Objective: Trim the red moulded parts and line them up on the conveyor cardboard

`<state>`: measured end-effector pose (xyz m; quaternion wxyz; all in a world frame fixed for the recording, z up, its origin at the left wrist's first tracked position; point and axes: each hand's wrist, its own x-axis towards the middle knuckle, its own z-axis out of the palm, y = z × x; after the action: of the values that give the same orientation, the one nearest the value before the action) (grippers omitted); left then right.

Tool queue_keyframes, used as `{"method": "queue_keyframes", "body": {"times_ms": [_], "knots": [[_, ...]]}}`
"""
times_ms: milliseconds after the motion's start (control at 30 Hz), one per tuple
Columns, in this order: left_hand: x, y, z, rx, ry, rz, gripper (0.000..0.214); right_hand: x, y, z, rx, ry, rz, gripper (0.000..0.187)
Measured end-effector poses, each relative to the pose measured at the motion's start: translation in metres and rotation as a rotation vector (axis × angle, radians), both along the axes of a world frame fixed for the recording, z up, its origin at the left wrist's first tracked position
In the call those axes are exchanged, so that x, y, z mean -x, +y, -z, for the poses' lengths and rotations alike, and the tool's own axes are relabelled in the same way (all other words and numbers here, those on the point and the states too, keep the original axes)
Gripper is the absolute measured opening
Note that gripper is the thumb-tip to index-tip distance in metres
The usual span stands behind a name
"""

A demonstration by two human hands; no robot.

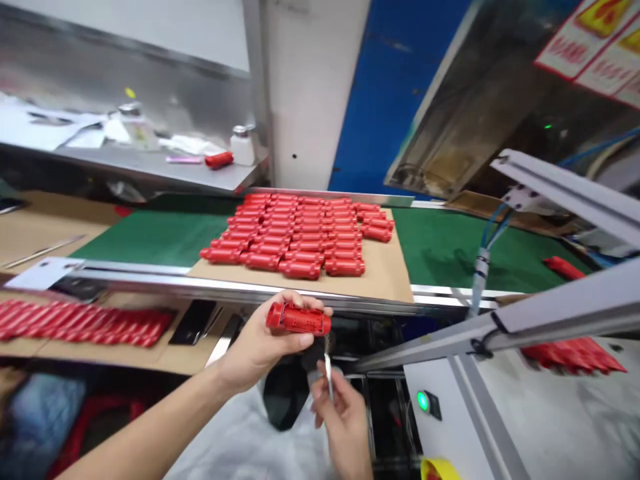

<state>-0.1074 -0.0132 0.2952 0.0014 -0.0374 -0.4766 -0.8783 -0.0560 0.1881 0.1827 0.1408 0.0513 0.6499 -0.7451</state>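
My left hand (260, 343) is closed around a red plastic cylinder part (299, 319), held level in front of me just below the conveyor's metal rail. My right hand (340, 413) sits lower and pinches a thin silvery blade-like tool (328, 368), its tip pointing up toward the underside of the red part. Beyond the rail, a cardboard sheet (385, 273) on the green belt carries several rows of the same red parts (300, 233).
The green conveyor belt (150, 237) runs left to right, with one loose red part (564, 267) at right. More red parts lie on cardboard at left (80, 323) and on a white machine top at right (575, 353). A green-lit button (423, 401) and angled aluminium frame (550, 313) stand close on the right.
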Motion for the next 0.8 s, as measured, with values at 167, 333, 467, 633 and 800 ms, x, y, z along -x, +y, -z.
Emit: {"method": "queue_keyframes", "body": {"times_ms": [167, 333, 467, 633, 800], "knots": [[-0.029, -0.003, 0.017, 0.123, 0.227, -0.184, 0.033, 0.006, 0.008, -0.08, -0.426, 0.404, -0.032, 0.04], [-0.045, -0.004, 0.021, 0.288, 0.435, -0.273, 0.04, 0.001, 0.0, -0.121, -0.677, 0.848, 0.008, 0.042], [-0.054, -0.002, 0.026, 0.364, 0.569, -0.31, 0.049, -0.005, -0.006, -0.13, -0.708, 0.981, -0.04, 0.054], [-0.061, 0.002, 0.032, 0.415, 0.644, -0.36, 0.051, -0.01, -0.007, -0.131, -0.728, 1.038, -0.081, 0.056], [-0.065, 0.003, 0.035, 0.465, 0.734, -0.41, 0.051, -0.013, -0.003, -0.132, -0.768, 1.093, -0.074, 0.056]]}}
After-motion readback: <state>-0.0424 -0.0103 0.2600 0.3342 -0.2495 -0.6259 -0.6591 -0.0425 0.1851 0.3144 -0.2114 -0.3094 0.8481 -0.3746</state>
